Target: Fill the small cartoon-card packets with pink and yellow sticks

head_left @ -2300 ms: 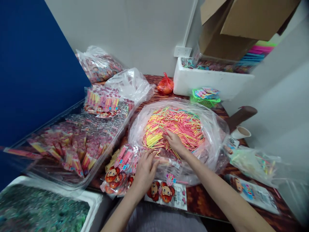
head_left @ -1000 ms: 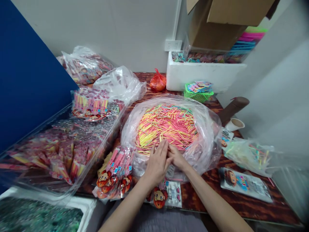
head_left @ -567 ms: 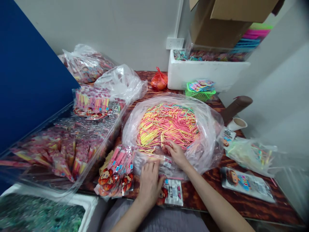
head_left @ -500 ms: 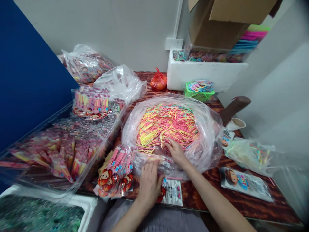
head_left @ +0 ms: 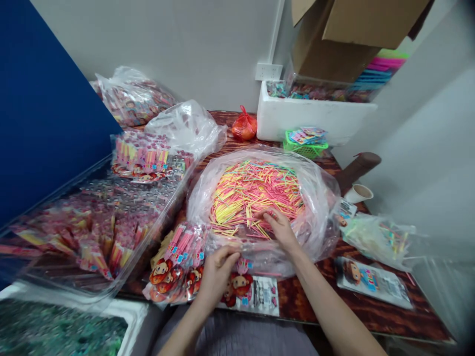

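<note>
A big clear plastic bag (head_left: 319, 198) lies open on the brown table, full of thin pink, yellow and green sticks (head_left: 256, 190). My right hand (head_left: 280, 227) reaches into the near side of that heap, its fingers curled down on the sticks. My left hand (head_left: 215, 274) rests at the bag's front edge, its fingers bent over a flat packet with a cartoon face (head_left: 256, 294). Just left of it lies a pile of filled stick packets (head_left: 178, 264).
A clear tray of filled packets (head_left: 92, 222) fills the left side. White foam boxes stand at the back (head_left: 311, 116) and near left (head_left: 74, 329). Green basket (head_left: 305, 146), red bag (head_left: 243, 127), paper cup (head_left: 358, 194) and loose packets (head_left: 373, 282) lie around.
My two hands were together at the bag's front edge. My left hand then drew back onto the cartoon packet. My right hand has pushed forward again into the sticks.
</note>
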`<action>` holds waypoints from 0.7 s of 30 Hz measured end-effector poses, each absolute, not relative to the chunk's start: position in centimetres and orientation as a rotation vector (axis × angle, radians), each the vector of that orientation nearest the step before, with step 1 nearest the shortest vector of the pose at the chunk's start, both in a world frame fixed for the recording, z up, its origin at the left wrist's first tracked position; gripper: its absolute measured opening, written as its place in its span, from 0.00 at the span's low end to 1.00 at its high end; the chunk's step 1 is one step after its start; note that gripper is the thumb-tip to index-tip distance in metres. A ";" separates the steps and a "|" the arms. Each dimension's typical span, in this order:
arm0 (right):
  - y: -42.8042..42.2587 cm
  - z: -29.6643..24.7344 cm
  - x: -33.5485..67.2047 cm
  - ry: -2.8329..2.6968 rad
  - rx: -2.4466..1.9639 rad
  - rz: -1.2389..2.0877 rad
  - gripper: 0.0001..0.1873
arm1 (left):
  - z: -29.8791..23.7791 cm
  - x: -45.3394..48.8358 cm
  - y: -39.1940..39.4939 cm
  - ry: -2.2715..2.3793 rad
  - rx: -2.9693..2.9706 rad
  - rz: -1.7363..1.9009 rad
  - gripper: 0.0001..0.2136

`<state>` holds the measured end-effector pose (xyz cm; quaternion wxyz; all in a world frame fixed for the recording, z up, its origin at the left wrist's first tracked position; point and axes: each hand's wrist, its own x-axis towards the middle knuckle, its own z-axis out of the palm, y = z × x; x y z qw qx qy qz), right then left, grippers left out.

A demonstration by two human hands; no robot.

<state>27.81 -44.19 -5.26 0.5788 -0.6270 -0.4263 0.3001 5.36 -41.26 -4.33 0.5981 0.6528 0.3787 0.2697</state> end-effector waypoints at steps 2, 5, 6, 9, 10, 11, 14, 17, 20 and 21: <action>-45.0 -5.1 26.9 -0.860 -1.323 0.829 0.09 | -3.9 5.1 -40.8 0.893 1.220 0.679 0.09; -46.1 -5.0 25.6 -0.813 -1.274 0.870 0.09 | -3.2 4.9 -40.3 0.919 0.898 0.734 0.14; -46.4 -4.9 25.2 -0.832 -1.290 0.863 0.09 | -2.9 4.9 -40.2 0.910 0.837 0.745 0.14; -46.9 -4.6 24.3 -0.925 -1.332 0.842 0.09 | -2.4 4.9 -40.1 0.862 0.813 0.745 0.11; -47.0 -4.4 24.1 -0.956 -1.335 0.844 0.09 | -2.3 5.0 -40.1 0.862 0.839 0.739 0.10; -47.1 -4.3 23.9 -0.984 -1.336 0.851 0.09 | -2.4 5.0 -40.2 0.866 0.870 0.732 0.11; -47.3 -4.0 23.5 -1.033 -1.350 0.855 0.09 | -3.1 5.1 -40.3 0.883 0.951 0.747 0.13; -47.5 -3.9 23.1 -1.058 -1.375 0.835 0.09 | -4.1 5.0 -40.6 0.884 1.031 0.761 0.14; -47.7 -3.7 22.7 -1.076 -1.373 0.826 0.10 | -4.6 5.0 -40.8 0.908 1.101 0.709 0.15; -47.8 -3.7 22.6 -1.079 -1.366 0.823 0.10 | -4.6 5.0 -40.9 0.916 1.119 0.686 0.16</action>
